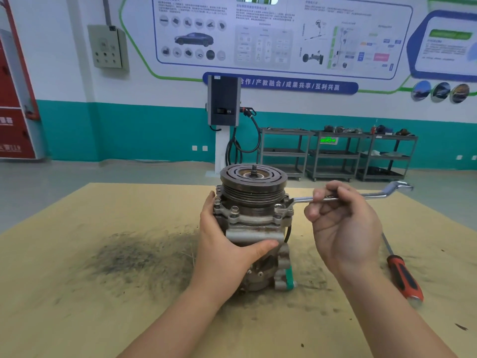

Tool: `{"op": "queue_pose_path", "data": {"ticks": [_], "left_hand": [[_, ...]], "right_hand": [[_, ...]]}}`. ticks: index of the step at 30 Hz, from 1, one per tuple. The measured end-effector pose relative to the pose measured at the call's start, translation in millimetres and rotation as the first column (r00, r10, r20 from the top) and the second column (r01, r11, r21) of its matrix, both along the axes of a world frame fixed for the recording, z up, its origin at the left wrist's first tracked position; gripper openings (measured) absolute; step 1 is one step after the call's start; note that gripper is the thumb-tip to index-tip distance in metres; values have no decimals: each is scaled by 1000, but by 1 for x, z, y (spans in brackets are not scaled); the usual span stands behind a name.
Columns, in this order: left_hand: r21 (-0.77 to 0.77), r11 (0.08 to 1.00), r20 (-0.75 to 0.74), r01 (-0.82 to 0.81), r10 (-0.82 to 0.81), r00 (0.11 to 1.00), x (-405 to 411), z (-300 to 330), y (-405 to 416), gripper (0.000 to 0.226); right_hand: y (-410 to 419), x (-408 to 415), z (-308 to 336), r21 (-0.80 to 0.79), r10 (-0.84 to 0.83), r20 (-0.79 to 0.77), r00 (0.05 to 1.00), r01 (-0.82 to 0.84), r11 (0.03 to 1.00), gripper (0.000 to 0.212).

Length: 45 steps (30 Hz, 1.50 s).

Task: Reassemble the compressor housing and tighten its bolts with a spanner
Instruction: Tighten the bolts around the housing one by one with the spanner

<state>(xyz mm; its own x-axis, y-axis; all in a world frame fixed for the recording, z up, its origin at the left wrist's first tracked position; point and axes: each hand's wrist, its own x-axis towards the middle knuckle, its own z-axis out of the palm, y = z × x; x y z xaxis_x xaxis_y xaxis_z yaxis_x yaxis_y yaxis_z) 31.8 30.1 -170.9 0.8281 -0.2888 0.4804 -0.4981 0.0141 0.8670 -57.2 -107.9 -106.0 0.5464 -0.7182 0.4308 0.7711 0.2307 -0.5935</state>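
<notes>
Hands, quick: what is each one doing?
Left hand: grips the compressor.
Right hand: holds the spanner.

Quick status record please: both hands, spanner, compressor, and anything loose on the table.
left hand: grips the compressor body, steadying it
right hand: holds the spanner mid-shaft
spanner: roughly level, near end at a bolt on the compressor's right flange; seating not visible
compressor: upright, pulley on top
loose: red-and-black screwdriver lying right of the compressor
table: dark stained patch left of the compressor
</notes>
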Motion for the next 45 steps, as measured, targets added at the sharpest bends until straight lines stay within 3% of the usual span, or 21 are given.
{"op": "queue_pose_path", "data": {"ticks": [3, 5, 8, 10, 11, 12, 15, 17, 20, 23, 27, 29, 31, 34, 36, 38, 40, 42, 45], "left_hand": [[-33, 998, 65, -47, 49, 997, -15, -3, -11, 115], [-54, 998, 104, -42, 48, 993, -20, -2, -13, 97], [-131, 991, 106, -24, 38, 994, -14, 3, -10, 77], [-156, 987, 71, -34, 46, 996, -5, 6, -5, 83], [-140, 990, 41, -21, 27, 999, 0, 9, -1, 91], [-115, 993, 8, 18, -17, 1000, 5, 13, 3, 102], [-8, 979, -98, 202, -202, 975, 17, 19, 14, 125], [37, 965, -145, 260, -252, 957, 22, 20, 17, 125], [51, 965, -150, 257, -247, 957, 23, 20, 17, 119], [60, 969, -150, 238, -227, 962, 22, 21, 17, 120], [59, 978, -135, 198, -189, 973, 22, 21, 17, 121], [61, 981, -122, 185, -177, 977, 22, 20, 16, 122], [57, 983, -118, 177, -170, 978, 24, 19, 16, 122], [47, 983, -114, 180, -174, 978, 24, 18, 15, 118], [26, 983, -111, 183, -179, 977, 23, 17, 15, 111], [15, 981, -112, 195, -192, 975, 23, 16, 15, 111], [21, 977, -110, 210, -207, 972, 22, 17, 15, 116], [22, 977, -107, 212, -208, 972, 22, 18, 15, 115], [36, 977, -121, 211, -205, 971, 21, 18, 16, 106]], "right_hand": [[4, 0, -8, -63, -216, 83, 973, 222, 973, 32], [13, -1, -17, -244, -375, 236, 896, 428, 870, 33], [27, 1, -36, -610, -453, 376, 808, 584, 535, 29], [33, 2, -45, -747, -443, 407, 799, 570, 342, 22], [36, 2, -45, -753, -429, 415, 802, 568, 333, 21], [38, 2, -40, -727, -419, 410, 810, 568, 387, 21], [34, -2, -18, -527, -395, 316, 863, 505, 683, 15], [22, -7, -4, -352, -398, 186, 898, 439, 827, 13], [5, -8, 4, -143, -302, 4, 953, 299, 943, 17], [-9, -2, 7, 22, -103, -126, 987, 107, 994, 18], [-18, 2, 5, 141, 36, -168, 985, -13, 990, 21], [-11, 3, -1, 62, -86, -89, 992, 92, 994, 18], [1, 4, -12, -130, -287, 83, 954, 296, 946, 11], [15, 4, -30, -497, -383, 363, 849, 525, 691, 13], [18, 5, -36, -680, -359, 418, 835, 549, 486, 8], [17, 6, -38, -764, -369, 476, 798, 584, 276, 7], [13, 6, -37, -776, -380, 524, 762, 611, 156, 11], [14, 2, -30, -757, -385, 530, 756, 626, 187, 9], [16, -7, -15, -615, -371, 480, 795, 607, 503, 21]]}}
